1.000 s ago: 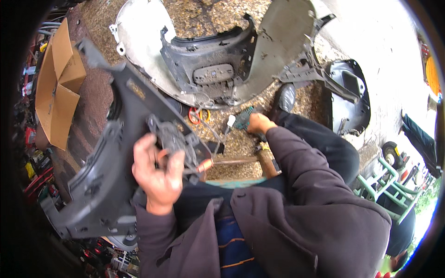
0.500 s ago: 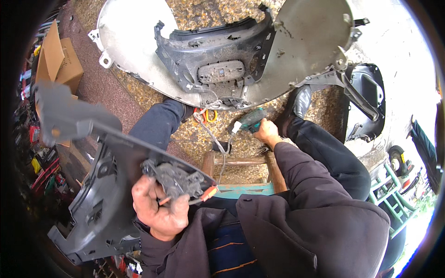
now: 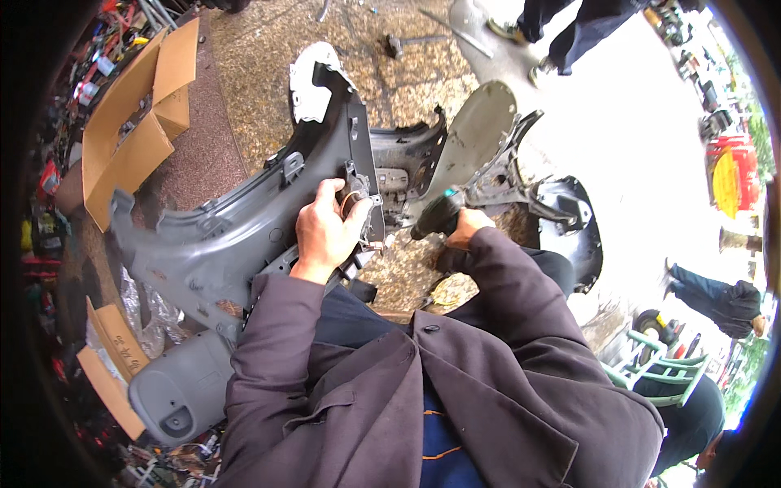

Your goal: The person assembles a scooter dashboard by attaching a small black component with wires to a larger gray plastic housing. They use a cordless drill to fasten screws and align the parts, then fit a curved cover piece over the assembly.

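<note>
- At the far left, flattened cardboard [image 3: 130, 130] is seen lying on the ground, well apart from the work.
- A large grey plastic body panel [image 3: 220, 236] is held up across the left and middle of the scene, its lower end near a grey moulded part [image 3: 175, 394] at the near left.
- The left hand [image 3: 325, 232] is closed over the panel's right edge, fingers wrapped around a bracket there, so the panel is steadied.
- Just right of it, a cordless driver [image 3: 439, 215] is gripped firmly in the right hand [image 3: 468, 228], its nose pointed left toward the panel edge.
- The step in hand is judged to be the working of a fastener on the panel; the bit must be lined up squarely before the trigger is pressed.
- Further scooter panels [image 3: 480, 130] lie beyond, on the ground.
</note>
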A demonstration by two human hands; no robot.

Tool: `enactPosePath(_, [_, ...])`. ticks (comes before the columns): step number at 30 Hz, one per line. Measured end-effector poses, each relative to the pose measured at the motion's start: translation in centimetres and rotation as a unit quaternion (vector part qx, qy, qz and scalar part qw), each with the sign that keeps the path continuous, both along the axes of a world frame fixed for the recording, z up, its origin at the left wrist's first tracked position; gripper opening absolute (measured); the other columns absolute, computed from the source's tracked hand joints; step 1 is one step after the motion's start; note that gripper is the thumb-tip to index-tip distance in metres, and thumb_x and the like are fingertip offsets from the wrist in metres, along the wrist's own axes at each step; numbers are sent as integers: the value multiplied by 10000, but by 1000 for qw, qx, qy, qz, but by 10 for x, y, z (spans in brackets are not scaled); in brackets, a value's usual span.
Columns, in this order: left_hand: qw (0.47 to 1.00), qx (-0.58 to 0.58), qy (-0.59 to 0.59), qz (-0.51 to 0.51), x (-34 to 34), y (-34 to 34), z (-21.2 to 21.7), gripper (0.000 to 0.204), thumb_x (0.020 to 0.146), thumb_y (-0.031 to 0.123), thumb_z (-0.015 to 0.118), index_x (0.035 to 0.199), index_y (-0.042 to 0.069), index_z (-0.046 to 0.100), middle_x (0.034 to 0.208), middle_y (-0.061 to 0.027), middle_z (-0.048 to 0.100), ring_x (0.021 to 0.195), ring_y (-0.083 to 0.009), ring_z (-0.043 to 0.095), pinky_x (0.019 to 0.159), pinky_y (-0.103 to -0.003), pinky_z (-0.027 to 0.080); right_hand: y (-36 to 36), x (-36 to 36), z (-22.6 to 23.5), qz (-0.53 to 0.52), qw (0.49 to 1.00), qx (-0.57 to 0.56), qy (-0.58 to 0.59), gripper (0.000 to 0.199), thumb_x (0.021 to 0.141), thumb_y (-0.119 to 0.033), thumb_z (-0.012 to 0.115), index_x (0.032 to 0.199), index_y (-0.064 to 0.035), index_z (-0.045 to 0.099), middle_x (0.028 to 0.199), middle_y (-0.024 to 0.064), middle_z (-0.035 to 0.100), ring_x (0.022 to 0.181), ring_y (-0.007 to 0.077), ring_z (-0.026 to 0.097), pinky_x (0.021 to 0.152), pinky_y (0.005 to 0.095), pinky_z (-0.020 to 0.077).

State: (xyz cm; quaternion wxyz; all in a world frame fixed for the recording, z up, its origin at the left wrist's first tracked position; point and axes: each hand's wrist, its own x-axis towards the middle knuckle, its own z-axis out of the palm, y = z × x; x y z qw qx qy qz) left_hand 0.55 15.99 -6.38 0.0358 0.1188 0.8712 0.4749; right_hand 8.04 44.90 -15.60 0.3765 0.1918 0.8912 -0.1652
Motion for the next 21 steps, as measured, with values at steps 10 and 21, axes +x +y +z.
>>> enactPosePath(10, [999,-43,23,11,5,-7,10,432,859,355,767,1115,42,613,843,-169,726,803,-381,708,702,-474,539,48,16,212,-161,877,-328,313,516,762,80,758,1253,-27,639,1143,92,716,1050,204,660,912,350,532])
enactPosePath(21, [999,-53,0,-3,7,-10,13,434,860,392,754,1112,73,602,883,-161,734,845,-393,707,730,-487,547,-6,-60,303,-35,880,-363,305,565,699,90,794,1232,-27,647,1135,89,722,1045,196,680,961,343,527])
